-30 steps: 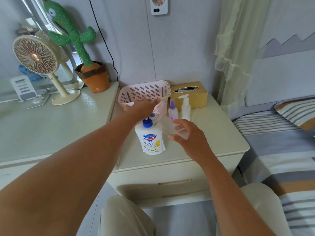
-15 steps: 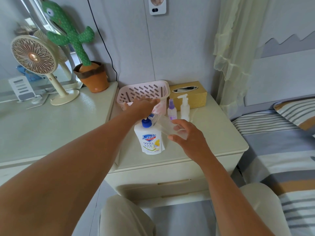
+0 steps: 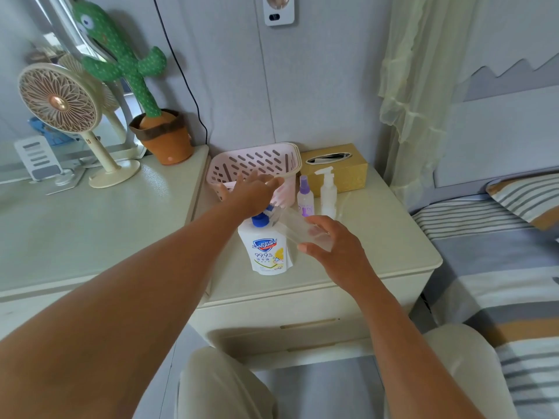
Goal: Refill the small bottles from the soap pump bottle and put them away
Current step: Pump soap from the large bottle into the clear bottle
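Note:
A white soap pump bottle with a blue pump stands on the cream nightstand. My left hand lies flat on top of the pump head with fingers straight, pressing it. My right hand grips a small clear bottle, tilted with its mouth up against the pump nozzle. Behind them stand a small purple spray bottle and a small white pump bottle. A pink slotted basket sits at the back of the nightstand, behind my left hand.
A gold tissue box sits right of the basket. On the desk to the left are a cream fan and a plush cactus in an orange pot. A striped bed lies to the right.
Both hands hold nearly the same pose at the pump bottle; the view has shifted slightly.

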### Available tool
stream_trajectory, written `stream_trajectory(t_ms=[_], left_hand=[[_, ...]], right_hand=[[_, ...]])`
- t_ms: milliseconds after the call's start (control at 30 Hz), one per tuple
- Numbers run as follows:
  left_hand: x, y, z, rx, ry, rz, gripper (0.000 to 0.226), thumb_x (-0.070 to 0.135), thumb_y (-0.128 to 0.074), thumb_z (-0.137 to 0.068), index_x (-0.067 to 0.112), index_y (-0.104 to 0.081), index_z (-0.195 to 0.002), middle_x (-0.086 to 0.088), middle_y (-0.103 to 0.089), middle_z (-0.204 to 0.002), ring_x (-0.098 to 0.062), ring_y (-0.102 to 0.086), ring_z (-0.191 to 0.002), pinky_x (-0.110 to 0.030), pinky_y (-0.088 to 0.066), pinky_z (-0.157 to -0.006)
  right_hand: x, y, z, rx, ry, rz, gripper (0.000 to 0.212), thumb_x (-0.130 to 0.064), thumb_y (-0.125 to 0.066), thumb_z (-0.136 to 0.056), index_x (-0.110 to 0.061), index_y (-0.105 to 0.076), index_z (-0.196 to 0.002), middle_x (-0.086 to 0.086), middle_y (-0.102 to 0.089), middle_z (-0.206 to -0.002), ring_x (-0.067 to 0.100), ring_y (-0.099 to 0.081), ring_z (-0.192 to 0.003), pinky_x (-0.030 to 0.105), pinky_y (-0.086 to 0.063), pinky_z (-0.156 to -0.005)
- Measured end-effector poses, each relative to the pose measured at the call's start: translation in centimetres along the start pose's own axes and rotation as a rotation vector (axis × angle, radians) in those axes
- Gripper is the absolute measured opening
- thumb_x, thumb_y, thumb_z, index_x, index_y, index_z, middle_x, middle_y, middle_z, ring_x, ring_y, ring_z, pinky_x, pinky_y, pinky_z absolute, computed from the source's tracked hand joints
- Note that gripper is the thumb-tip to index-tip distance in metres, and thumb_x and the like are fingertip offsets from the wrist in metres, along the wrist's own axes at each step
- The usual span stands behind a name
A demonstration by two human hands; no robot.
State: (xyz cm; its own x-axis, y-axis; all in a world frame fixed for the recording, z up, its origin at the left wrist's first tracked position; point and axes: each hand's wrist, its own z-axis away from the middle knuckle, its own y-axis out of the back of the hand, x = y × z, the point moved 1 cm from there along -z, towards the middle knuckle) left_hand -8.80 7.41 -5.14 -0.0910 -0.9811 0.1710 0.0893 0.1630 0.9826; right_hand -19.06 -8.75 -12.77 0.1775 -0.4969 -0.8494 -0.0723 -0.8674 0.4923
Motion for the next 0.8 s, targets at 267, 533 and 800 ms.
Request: stream_trajectory(t_ms=[267, 533, 800], left_hand=[[-0.5, -0.4, -1.0, 0.057, -0.001, 0.016, 0.054, 0.056, -0.02, -0.098, 0.038, -0.02, -0.148, 0.002, 0.005, -0.16, -0.027, 0.013, -0.145, -0.061, 0.014, -0.109], [-0.8, -1.1, -1.2, 0.043, 0.04, 0.031, 0.058, 0.06, -0.02, -0.096, 0.04, -0.01, -0.15, 0.004, 0.012, -0.159, -0.027, 0.02, -0.144, -0.06, 0.017, -0.108], [-0.5, -0.1, -1.3, 0.09, -0.015, -0.034, 0.061, 0.063, -0.019, -0.095, 0.04, -0.003, -0.15, 0.006, 0.019, -0.157, -0.027, 0.025, -0.142, -0.057, 0.02, -0.107]], right_hand=[[-0.2, 0.1, 0.1, 0.01, 0.011, -0.001, 0.043, -0.031, -0.066, -0.085, -0.029, -0.051, -0.126, -0.009, -0.059, -0.114, -0.002, -0.05, -0.096, 0.002, -0.031, -0.074], [0.1, -0.4, 0.1, 0.002, 0.003, 0.01, 0.045, -0.03, -0.066, -0.085, -0.028, -0.05, -0.127, -0.005, -0.058, -0.121, 0.0, -0.048, -0.1, 0.002, -0.03, -0.074], [-0.4, 0.1, -0.2, 0.028, 0.026, 0.021, 0.043, -0.031, -0.066, -0.085, -0.028, -0.051, -0.125, -0.006, -0.06, -0.114, 0.001, -0.051, -0.097, 0.003, -0.032, -0.075]])
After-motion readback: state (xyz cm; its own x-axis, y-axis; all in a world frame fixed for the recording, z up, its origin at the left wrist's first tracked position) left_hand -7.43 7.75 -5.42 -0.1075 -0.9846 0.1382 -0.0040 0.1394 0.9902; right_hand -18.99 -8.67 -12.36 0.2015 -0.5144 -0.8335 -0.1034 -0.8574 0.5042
